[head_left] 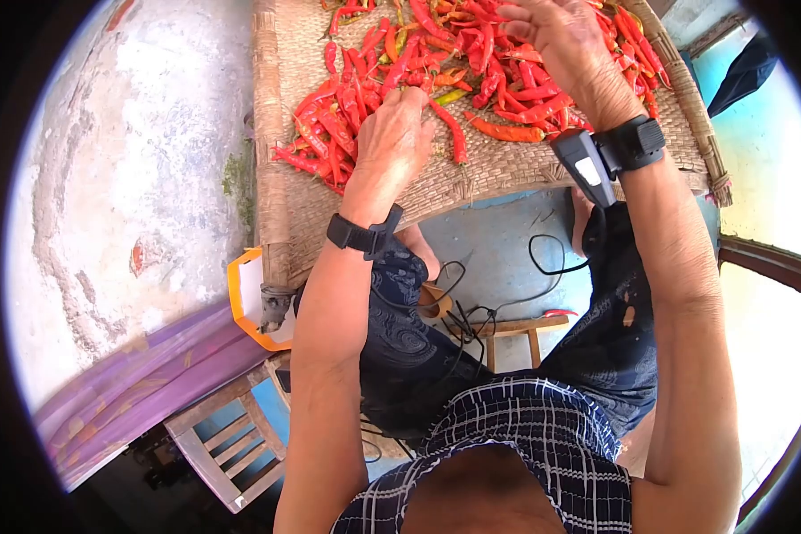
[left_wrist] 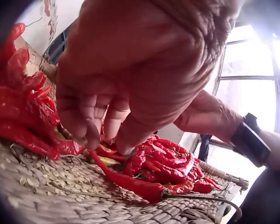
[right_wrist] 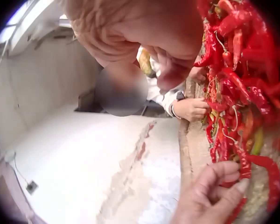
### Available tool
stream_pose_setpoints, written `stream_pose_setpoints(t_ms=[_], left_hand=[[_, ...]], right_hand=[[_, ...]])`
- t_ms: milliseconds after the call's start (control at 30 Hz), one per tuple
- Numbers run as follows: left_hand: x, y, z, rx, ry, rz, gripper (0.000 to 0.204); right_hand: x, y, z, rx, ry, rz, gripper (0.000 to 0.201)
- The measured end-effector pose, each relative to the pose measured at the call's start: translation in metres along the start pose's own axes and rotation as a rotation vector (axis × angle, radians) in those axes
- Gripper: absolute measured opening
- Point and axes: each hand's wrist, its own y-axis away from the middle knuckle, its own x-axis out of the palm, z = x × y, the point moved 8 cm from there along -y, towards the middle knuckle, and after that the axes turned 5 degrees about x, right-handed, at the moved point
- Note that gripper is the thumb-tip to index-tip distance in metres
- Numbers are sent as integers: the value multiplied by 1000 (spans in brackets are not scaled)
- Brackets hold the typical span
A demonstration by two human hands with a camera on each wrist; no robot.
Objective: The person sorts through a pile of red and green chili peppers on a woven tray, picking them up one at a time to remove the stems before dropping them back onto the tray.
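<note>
Red chili peppers (head_left: 525, 84), with a few orange and yellow-green ones, lie heaped on a woven mat (head_left: 494, 165). My left hand (head_left: 393, 133) is at the near side of the heap; in the right wrist view its thumb and forefinger pinch a red chili (right_wrist: 245, 170). A long chili with a curved stem (left_wrist: 147, 187) lies just below those fingers in the left wrist view. Above the heap's right part, my right hand (head_left: 561, 40) has its fingers loosely bent; nothing shows between them. In the right wrist view that hand (right_wrist: 144, 28) partly covers the scene.
Another person's hand (right_wrist: 191, 109) reaches into the heap from across the mat. Loose pale seeds (left_wrist: 60, 179) dot the weave. A rough white wall (head_left: 160, 160) runs along the left. Below the mat are dark cables (head_left: 472, 325) and a wooden stool (head_left: 516, 327).
</note>
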Motion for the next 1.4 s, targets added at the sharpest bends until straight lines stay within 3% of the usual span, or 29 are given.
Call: stream_pose_setpoints(t_ms=[33, 67, 133, 167, 233, 267, 333, 533, 667, 767, 833, 867, 967, 1000, 1067, 1100, 1233, 1300, 1333, 1400], left_hand=[[0, -1, 0, 2, 0, -1, 31], [5, -3, 5, -51, -93, 64, 31], [11, -5, 12, -101, -184, 129, 30], [12, -7, 14, -86, -201, 136, 30], [14, -9, 15, -75, -218, 142, 29], [16, -10, 16, -89, -225, 163, 28], [18, -9, 19, -104, -231, 184, 27], [10, -13, 28, -131, 77, 67, 25], [-21, -14, 36, -230, 827, -152, 24], [-32, -7, 50, -295, 918, -189, 22], [-29, -2, 50, -333, 1056, -140, 22], [-29, 0, 48, -333, 1055, -141, 22], [-14, -1, 31, -307, 1122, -11, 22], [-12, -2, 28, -306, 1123, -8, 22], [-9, -4, 24, -295, 1066, -9, 21], [-9, -6, 20, -270, 1078, 14, 21], [-13, -2, 16, -275, 1014, 16, 22], [-31, 3, 29, -191, 490, -138, 22], [-33, 7, 33, -192, 489, -139, 22], [-37, 14, 21, -2, -153, -39, 24]], right_hand=[[-11, 4, -1, 16, 108, -156, 51], [-12, 7, -2, 13, 109, -158, 51], [5, 11, -17, -100, 1016, 46, 21], [23, 21, -31, -281, 1051, 239, 17], [55, 55, -56, -327, 1155, 622, 19], [57, 64, -60, -326, 1152, 624, 19], [62, 81, -81, -100, 1316, 745, 21], [62, 79, -98, -100, 1497, 677, 22], [62, 77, -95, -60, 1491, 720, 22], [62, 65, -86, -189, 1277, 657, 12], [52, 48, -74, -61, 919, 391, 8], [54, 48, -72, -62, 918, 392, 8], [59, 56, -79, 348, 569, 420, 14], [60, 56, -79, 347, 569, 417, 14], [64, 57, -85, 295, 693, 481, 15], [73, 54, -81, 140, 691, 499, 19], [59, 52, -80, 164, 803, 480, 20], [52, 40, -64, -4, 752, 394, 20], [50, 34, -57, -4, 752, 396, 20], [33, 17, -30, -12, 831, 261, 16]])
